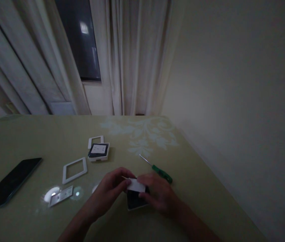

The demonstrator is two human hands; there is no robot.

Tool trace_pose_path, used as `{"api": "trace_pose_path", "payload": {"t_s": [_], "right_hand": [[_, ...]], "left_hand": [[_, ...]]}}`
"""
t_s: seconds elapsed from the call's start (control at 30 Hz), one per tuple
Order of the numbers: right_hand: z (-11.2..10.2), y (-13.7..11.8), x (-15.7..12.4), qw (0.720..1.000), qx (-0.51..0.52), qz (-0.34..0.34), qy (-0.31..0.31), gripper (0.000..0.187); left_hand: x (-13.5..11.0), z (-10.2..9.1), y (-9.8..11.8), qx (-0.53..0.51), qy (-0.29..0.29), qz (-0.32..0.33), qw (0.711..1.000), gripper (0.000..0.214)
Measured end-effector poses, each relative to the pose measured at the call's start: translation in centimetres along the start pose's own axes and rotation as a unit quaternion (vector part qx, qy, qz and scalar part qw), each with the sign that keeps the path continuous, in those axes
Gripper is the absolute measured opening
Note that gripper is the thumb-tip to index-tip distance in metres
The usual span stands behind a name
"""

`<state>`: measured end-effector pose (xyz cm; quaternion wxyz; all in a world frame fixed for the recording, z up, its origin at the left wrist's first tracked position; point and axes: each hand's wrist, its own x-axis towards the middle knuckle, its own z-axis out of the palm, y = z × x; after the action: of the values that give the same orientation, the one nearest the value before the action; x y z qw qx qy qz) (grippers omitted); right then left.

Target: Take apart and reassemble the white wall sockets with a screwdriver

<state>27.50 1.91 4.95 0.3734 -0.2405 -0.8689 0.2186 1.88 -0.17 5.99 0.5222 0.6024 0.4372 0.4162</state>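
Both hands meet over a wall socket base (136,201), a dark unit with a pale edge near the front of the table. My left hand (109,188) pinches the left edge of a small white socket panel (136,185) with thumb and forefinger. From the other side, my right hand (158,193) has its fingers closed on the panel's right edge. The panel is slightly tilted over the dark base, and the fingers cover part of both. Just beyond my right hand lies a screwdriver (161,172) with a green handle, its metal shaft pointing away to the left.
Left of my hands lie a white rectangular frame (65,174) and a narrow white plate (61,196). Farther back, an assembled-looking socket (98,152) sits against a second white frame (90,143). A dark tablet-like slab (11,183) rests at left. A wall (238,117) borders the table's right side.
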Motion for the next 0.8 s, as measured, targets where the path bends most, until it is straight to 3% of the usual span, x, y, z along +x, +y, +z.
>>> {"api": "trace_pose_path", "payload": {"t_s": [0.1,0.23,0.37,0.57,0.8], "right_hand": [[0.6,-0.3,-0.3,1.000,0.000,-0.025,0.009,0.023],[0.5,-0.3,-0.4,0.999,0.000,-0.033,-0.014,0.036],[0.3,-0.5,-0.4,0.998,-0.026,-0.054,-0.028,0.047],[0.9,-0.9,-0.6,0.994,-0.082,-0.055,-0.051,0.028],[0.9,-0.6,-0.3,0.992,-0.074,-0.061,-0.077,0.018]], "left_hand": [[0.2,0.6,-1.1,-0.043,0.007,0.000,0.999,0.033],[0.6,0.9,-1.7,-0.044,0.047,-0.015,0.998,0.036],[0.8,1.0,-1.9,-0.009,0.086,-0.035,0.996,0.036],[0.6,1.6,-1.2,0.115,0.084,0.003,0.990,0.026],[0.6,2.2,-1.8,0.194,0.091,0.050,0.975,0.011]]}}
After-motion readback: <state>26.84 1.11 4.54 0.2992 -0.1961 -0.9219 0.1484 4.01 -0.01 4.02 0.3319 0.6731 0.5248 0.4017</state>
